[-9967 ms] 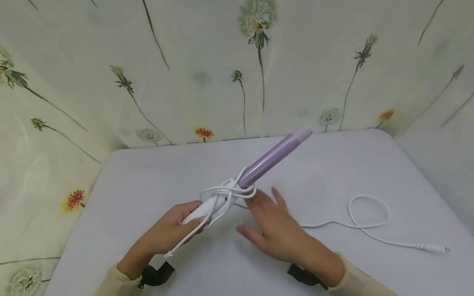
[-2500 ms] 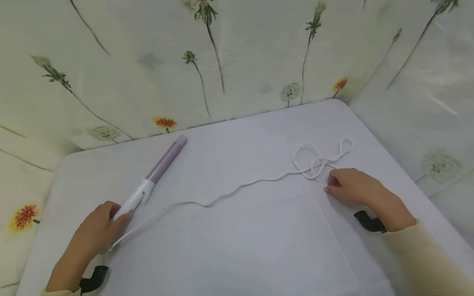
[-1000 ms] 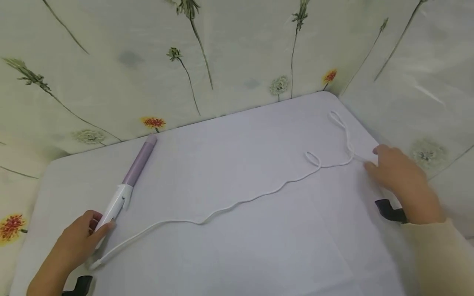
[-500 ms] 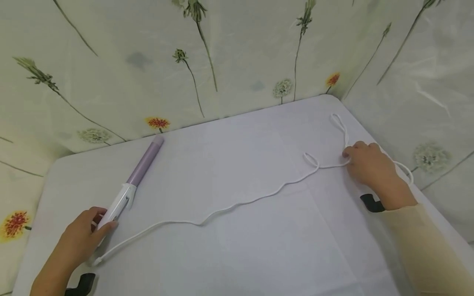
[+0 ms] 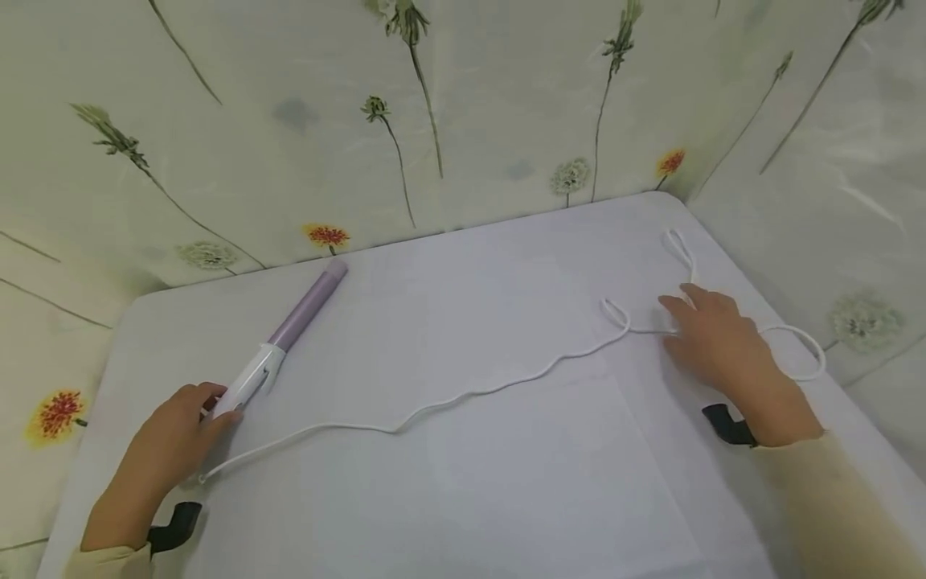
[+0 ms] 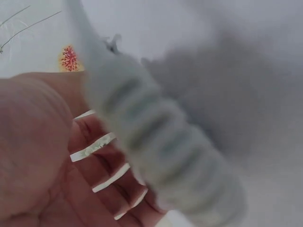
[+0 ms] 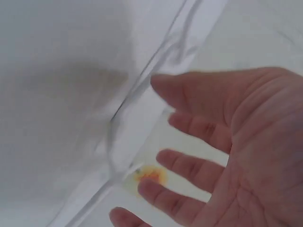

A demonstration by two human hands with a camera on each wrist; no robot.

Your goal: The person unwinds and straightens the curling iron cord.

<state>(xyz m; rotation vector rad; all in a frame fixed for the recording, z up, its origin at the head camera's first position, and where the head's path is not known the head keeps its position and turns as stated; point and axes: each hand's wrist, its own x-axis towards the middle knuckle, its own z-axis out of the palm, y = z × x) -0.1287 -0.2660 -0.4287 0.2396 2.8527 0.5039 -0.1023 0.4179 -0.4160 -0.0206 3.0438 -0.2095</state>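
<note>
On the left of the head view lies a curling iron point(image 5: 307, 310) with a lavender barrel and a white handle, barrel angled up and right. My left hand point(image 5: 170, 434) holds the handle between thumb and fingers. A white ribbed cord sleeve point(image 6: 163, 137) fills the middle of the left wrist view, blurred. From the handle's end the white power cord point(image 5: 448, 402) runs in a wavy line across to the right, with small loops at its far part. My right hand point(image 5: 719, 342) is over the cord near those loops, thumb and fingers spread apart.
A white-covered table point(image 5: 463, 498) bears everything. Behind and to the right rises a floral curtain point(image 5: 477, 96). A cord loop point(image 5: 813, 354) reaches the table's right edge. A black wrist mount point(image 5: 729, 426) sits under each wrist.
Ten seconds ago the cord was bundled round the curling iron's handle; now it lies stretched out. My right hand came back from the right edge, and its fingers have since spread off the cord.
</note>
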